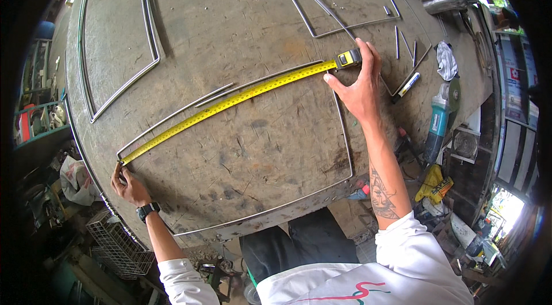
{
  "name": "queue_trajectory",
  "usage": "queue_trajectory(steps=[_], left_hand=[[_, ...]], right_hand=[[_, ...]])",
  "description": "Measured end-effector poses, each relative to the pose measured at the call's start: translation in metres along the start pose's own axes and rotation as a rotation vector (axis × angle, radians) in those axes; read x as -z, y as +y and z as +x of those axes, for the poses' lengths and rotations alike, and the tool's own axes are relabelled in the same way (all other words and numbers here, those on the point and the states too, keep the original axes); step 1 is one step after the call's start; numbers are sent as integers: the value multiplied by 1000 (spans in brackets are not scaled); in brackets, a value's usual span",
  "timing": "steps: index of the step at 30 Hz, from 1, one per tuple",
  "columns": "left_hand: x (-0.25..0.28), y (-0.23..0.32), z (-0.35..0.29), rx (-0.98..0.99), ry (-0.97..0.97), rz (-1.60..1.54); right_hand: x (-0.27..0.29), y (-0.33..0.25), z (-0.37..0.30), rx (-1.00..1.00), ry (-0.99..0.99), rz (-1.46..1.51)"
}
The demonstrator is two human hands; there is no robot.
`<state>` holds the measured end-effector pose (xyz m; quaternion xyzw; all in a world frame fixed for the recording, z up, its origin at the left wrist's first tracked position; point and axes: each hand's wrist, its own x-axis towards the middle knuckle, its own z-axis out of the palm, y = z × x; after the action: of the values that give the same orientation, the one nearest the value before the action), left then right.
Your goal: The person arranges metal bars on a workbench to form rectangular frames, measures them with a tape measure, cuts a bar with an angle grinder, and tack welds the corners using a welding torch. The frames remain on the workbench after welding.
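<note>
A yellow tape measure blade (270,85) stretches slantwise over the worn metal-topped table (247,150). My left hand (131,188), with a dark watch at its wrist, pinches the blade's end at the near-left corner of a thin metal rod frame (348,147). At the other end, my right hand (363,89) grips the tape measure's case (348,59), thumb and fingers apart around it. The blade runs close along the frame's far side. Just beyond it lies a short loose rod (214,94).
More bent rod frames (150,17) lie at the far left and far right (298,13). To the right are several short rods (397,43), a marker (407,87), a crumpled cloth (446,62) and a teal angle grinder (438,120). A wire cage (118,242) stands below the table's left edge.
</note>
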<state>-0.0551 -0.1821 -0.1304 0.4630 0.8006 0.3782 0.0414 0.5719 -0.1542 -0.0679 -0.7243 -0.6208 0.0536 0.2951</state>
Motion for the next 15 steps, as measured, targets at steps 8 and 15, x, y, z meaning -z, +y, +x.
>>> queue_trajectory(steps=[8, 15], left_hand=[[1, -3, 0, -51, 8, 69], [-2, 3, -2, -10, 29, -10]], right_hand=[[-1, 1, 1, 15, 16, 19], [-2, 1, 1, 19, 27, 50]])
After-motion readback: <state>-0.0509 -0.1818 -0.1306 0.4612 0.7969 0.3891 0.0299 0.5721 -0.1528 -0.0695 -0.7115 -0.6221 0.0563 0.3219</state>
